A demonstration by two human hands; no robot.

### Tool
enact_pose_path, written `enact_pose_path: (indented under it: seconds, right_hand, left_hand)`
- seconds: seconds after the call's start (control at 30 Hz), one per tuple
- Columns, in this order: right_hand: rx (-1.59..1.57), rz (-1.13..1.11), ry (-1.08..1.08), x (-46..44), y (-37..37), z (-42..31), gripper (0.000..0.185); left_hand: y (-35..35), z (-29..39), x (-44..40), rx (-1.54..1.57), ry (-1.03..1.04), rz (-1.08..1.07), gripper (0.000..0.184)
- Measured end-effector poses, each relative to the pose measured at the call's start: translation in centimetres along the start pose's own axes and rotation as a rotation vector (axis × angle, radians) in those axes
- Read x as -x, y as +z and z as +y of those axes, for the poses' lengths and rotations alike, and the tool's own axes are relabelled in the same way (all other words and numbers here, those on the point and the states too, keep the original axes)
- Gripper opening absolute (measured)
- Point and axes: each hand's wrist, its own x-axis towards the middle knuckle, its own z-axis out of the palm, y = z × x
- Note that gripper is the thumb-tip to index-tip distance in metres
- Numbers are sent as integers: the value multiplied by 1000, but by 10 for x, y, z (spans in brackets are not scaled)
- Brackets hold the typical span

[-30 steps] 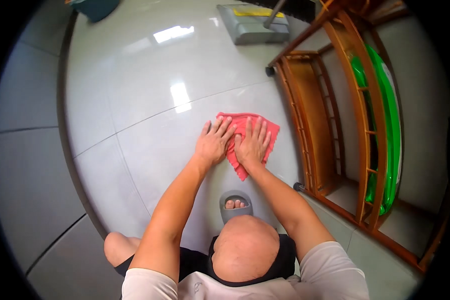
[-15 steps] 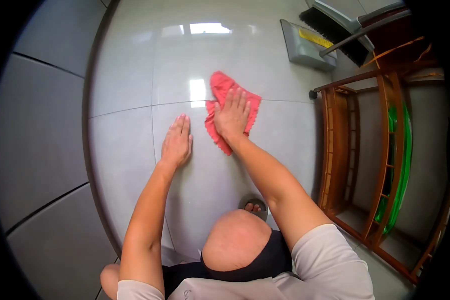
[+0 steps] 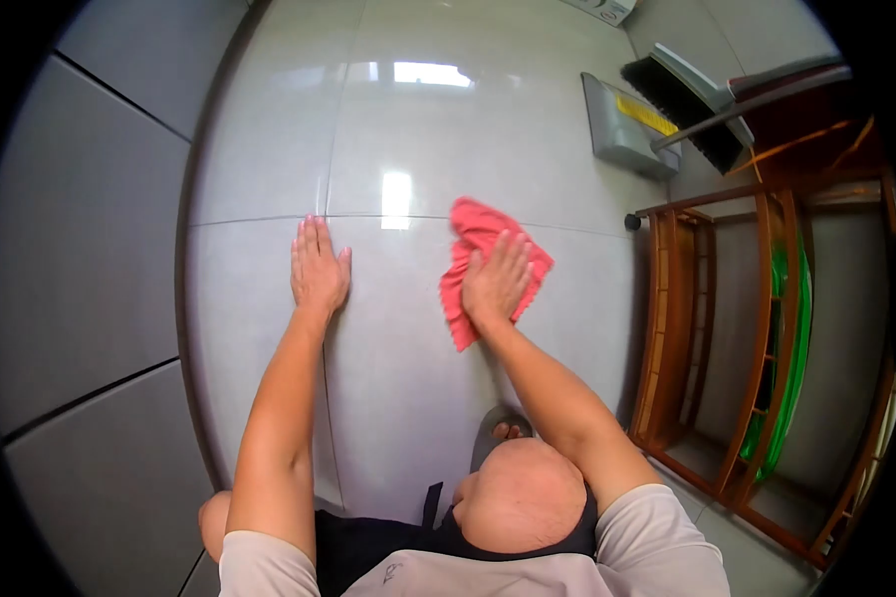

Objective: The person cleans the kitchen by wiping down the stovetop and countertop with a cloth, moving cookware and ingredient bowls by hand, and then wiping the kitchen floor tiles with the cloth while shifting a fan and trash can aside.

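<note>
A red cloth (image 3: 478, 227) with a scalloped edge lies spread on the glossy tiled floor (image 3: 398, 298). On top of it my right hand (image 3: 500, 279) rests flat, palm down, with fingers stretched out and covering the cloth's middle. My left hand (image 3: 319, 269) is also palm down on the bare tiles, left of the cloth and apart from it. Its fingers are straight and the thumb stands away from them, with the fingertips near a tile joint.
Grey cabinet fronts (image 3: 90, 219) line the left side. On the right stand a wooden rack (image 3: 675, 328) holding something green (image 3: 791, 348), a grey dustpan (image 3: 617, 139) and a black-bristled broom (image 3: 682, 104). My slippered foot (image 3: 503, 428) is below the cloth.
My right hand and the cloth have moved right and closer to me. My left hand has shifted left, widening the gap between the hands. The camera view has moved slightly too.
</note>
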Motion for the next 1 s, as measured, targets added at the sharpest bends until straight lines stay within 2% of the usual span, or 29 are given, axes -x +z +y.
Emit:
enact_pose_path:
  seconds: [0.1,0.2,0.4,0.5,0.63,0.8,1.0]
  right_hand:
    - [-12,38,164,-56,-11,-10,72]
    - [-69,5,191,-116,-17,-32,69]
    - [-25,-60,-103,-201,-7,-104,65]
    - [32,-98,-390,-206,2,-124,64]
    - [97,-88,-698,-176,14,-136,63]
    - [62,-71,-805,-107,14,-140,64]
    - [-16,-96,-916,-14,-1,-115,73]
  left_hand:
    - [11,1,-12,-66,-32,45,77]
    - [6,7,-10,-39,-40,51,77]
    - [9,4,-9,-46,-17,83,77]
    - [8,4,-8,-29,-15,92,77]
    - [8,4,-8,-20,-14,101,78]
    - [10,-1,-7,42,-2,95,74]
    - [5,-36,-4,200,150,22,70]
